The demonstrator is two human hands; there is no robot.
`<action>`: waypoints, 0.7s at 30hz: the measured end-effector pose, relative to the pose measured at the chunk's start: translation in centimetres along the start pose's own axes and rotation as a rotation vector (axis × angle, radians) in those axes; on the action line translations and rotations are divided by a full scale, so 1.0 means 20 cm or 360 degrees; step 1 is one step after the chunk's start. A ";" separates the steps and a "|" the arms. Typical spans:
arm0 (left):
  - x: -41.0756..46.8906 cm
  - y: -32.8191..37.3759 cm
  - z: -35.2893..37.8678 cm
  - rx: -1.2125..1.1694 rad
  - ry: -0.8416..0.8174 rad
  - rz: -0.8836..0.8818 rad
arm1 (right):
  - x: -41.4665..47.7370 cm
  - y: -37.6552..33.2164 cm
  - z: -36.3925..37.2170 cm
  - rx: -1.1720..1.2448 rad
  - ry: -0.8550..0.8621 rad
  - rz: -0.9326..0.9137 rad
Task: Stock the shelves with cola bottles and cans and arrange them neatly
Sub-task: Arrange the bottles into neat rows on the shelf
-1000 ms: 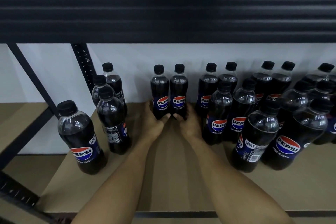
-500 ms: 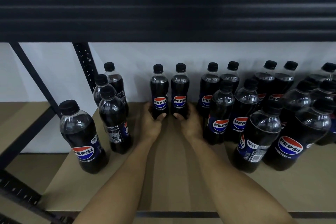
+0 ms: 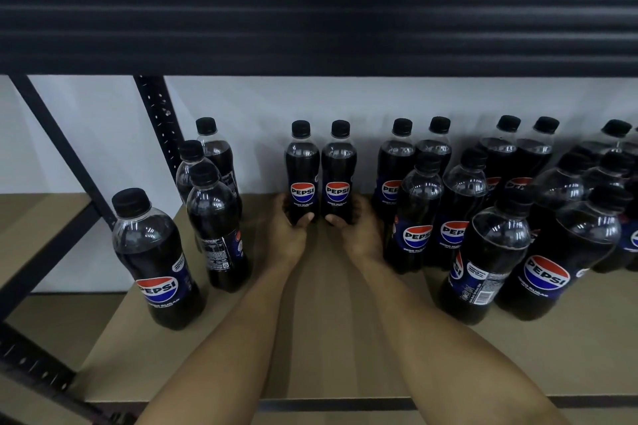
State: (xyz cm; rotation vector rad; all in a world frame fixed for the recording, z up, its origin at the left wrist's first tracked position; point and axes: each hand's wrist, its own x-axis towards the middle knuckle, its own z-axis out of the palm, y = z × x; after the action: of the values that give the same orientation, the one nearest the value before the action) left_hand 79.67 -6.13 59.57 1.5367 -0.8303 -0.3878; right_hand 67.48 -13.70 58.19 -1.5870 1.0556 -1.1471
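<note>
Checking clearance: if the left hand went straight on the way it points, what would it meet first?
The left hand grips a cola bottle; beyond it, only the white wall shows, depth unclear.

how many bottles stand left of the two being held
4. A lone bottle at the shelf front-left; three clustered by the post: front bottle, middle bottle, back bottle. More may hide behind the cluster.

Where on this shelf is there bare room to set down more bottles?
Bare board shows between the left trio and the pair gripped by the left hand and right hand, and along the front edge. The right block is crowded, with only a narrow slot beside the pair.
</note>
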 end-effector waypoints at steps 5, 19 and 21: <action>0.01 -0.02 0.01 -0.0047 -0.0011 -0.0022 | 0.00 0.00 0.00 -0.0027 0.0001 0.0015; -0.16 -0.06 -0.11 0.0759 -0.0311 0.0159 | -0.11 -0.06 -0.07 -0.0376 -0.0105 -0.0094; -0.23 -0.04 -0.15 0.1157 -0.0371 0.0168 | -0.19 -0.08 -0.11 -0.0627 -0.0214 -0.0121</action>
State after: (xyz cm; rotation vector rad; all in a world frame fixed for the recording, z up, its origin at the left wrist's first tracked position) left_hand 78.79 -0.71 58.19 2.1256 -1.3236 -0.1909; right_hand 64.86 -10.08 59.31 -1.9962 1.1909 -0.9015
